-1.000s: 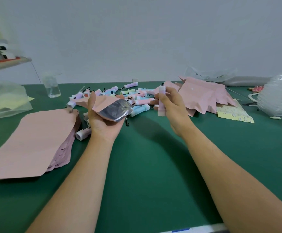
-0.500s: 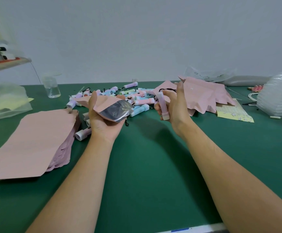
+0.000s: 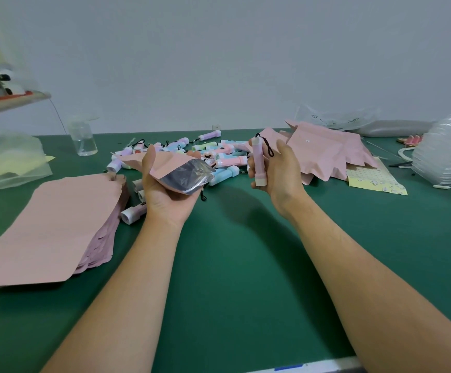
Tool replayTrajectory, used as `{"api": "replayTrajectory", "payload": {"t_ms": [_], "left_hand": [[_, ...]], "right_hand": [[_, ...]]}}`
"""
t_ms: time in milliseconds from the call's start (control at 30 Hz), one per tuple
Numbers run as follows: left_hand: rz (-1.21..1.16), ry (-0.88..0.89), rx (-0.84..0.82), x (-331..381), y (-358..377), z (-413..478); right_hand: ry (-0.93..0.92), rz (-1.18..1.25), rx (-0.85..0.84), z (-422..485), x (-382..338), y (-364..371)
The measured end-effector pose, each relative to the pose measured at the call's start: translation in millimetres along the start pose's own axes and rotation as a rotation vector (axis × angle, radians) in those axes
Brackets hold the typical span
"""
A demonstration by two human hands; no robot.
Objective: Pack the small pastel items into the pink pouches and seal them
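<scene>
Nothing here can be read as text, a number or a brand. The closest thing to writing is a line of dark marks on the clear plastic bag [image 3: 336, 120] at the far right edge of the table [image 3: 246, 265], and it is too blurred to make out. The yellow sheet [image 3: 375, 181] just beside the heap of pink pouches [image 3: 324, 154] carries scattered small pale round motifs, too small to tell whether any holds letters. One pouch on top of that heap shows a single small white dot.
</scene>
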State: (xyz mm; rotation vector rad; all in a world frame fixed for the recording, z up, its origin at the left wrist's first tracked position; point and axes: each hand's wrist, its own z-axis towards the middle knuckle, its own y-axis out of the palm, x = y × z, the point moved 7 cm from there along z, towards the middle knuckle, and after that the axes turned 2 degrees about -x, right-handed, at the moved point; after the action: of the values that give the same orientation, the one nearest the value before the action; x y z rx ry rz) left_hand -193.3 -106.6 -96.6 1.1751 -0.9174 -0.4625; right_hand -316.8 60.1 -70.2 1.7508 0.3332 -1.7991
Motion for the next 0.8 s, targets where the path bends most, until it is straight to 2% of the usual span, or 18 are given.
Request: {"api": "replayTrajectory", "payload": {"t_ms": [167,467,800], "left_hand": [[0.011,-0.002,-0.019,1.2,0.8,-0.1],[0.027,0.004,-0.003,1.2,1.6,-1.0],[0.007,0.009,-0.001,2.3,2.5,-2.0]], "right_hand": [[-0.038,-0.117,-0.098,-1.8,-2.1,4.0],[0.013,-0.260,-0.017,2.1,4.2,2.1],[-0.210,-0.377,-0.151,-7.1,0.8,21.2]]}}
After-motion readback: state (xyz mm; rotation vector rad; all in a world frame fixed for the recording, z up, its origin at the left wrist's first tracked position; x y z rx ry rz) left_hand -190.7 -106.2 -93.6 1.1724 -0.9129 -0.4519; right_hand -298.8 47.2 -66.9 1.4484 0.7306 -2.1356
